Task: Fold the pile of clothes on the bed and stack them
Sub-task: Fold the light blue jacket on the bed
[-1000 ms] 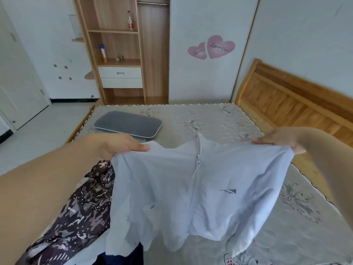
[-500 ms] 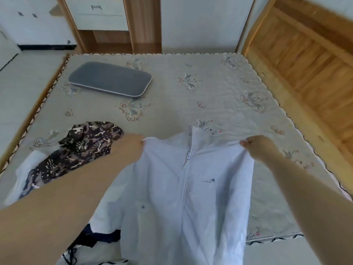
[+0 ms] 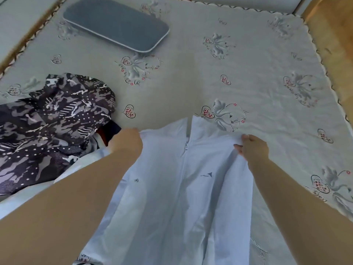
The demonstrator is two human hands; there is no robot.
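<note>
Both my hands — left hand (image 3: 127, 143), right hand (image 3: 252, 148) — pinched the white jacket (image 3: 183, 197) by its shoulders; I figured the hem could bunch, dragging over the bed (image 3: 257, 77).

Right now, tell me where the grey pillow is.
In the head view the grey pillow lies flat at the upper left of the bed, beyond the camouflage garment and far from both hands and the white jacket.

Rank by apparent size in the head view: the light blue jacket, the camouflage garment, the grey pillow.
1. light blue jacket
2. camouflage garment, partly cut off at the left edge
3. grey pillow, though it lies farther away, so this is less sure
</note>
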